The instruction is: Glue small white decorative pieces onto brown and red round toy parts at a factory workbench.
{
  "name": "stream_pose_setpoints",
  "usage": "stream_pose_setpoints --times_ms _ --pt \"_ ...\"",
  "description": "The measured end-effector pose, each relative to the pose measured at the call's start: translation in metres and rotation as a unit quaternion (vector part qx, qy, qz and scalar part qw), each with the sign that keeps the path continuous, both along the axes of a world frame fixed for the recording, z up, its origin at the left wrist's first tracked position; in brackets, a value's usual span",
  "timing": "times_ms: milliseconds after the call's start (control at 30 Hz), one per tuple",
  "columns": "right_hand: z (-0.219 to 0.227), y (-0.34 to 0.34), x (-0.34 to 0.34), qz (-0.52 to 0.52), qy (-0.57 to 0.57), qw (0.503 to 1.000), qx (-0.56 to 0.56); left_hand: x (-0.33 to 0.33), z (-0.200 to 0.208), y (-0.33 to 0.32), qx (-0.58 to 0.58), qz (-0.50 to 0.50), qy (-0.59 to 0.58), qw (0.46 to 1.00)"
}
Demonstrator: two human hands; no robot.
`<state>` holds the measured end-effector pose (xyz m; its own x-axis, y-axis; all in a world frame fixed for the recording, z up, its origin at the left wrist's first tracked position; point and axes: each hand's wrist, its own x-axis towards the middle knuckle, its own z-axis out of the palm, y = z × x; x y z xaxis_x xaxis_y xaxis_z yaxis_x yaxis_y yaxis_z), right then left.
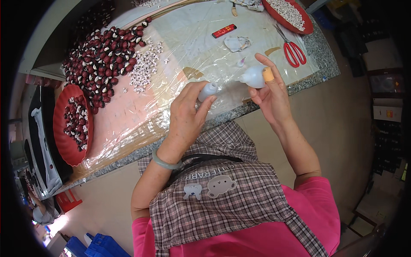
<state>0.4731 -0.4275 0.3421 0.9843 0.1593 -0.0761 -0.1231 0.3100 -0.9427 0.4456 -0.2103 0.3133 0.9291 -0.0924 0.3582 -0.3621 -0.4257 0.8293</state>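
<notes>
My left hand [187, 107] is closed around a small translucent plastic bottle [208, 91], its uncapped neck tilted up and to the right. My right hand [274, 96] grips a rounder translucent squeeze bottle [253, 77] with its narrow neck toward the left. An orange finger cot [268, 74] covers one finger of that hand, and another finger stretches up past the bottle. The two bottles are held apart above the near edge of the table. Just beyond the right one, a small pointed nozzle cap [241, 62] with a purplish tip lies on the plastic sheet.
Dark red and white seed-like pieces [107, 60] are heaped at left, beside loose white ones [145, 68]. A red dish [60, 124] of pieces stands near left; another red dish [306, 26] holds white ones. Red-handled scissors [294, 53], a red box [224, 31] and crumpled plastic [236, 43] lie beyond my hands.
</notes>
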Motion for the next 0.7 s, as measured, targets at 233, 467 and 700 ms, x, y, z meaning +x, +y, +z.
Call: stream_pose_setpoints --times_ms 233,467,700 --pt "-0.015 -0.011 -0.001 0.001 0.071 0.974 0.215 0.024 -0.015 0.013 -0.132 0.036 0.102 0.985" --pt "-0.019 -0.027 -0.006 -0.029 0.051 0.974 0.218 0.033 -0.005 0.012 -0.257 0.012 0.141 0.956" --pt "-0.007 -0.059 -0.011 -0.048 -0.010 0.997 0.054 0.036 0.019 -0.017 -0.001 0.037 0.066 0.997"
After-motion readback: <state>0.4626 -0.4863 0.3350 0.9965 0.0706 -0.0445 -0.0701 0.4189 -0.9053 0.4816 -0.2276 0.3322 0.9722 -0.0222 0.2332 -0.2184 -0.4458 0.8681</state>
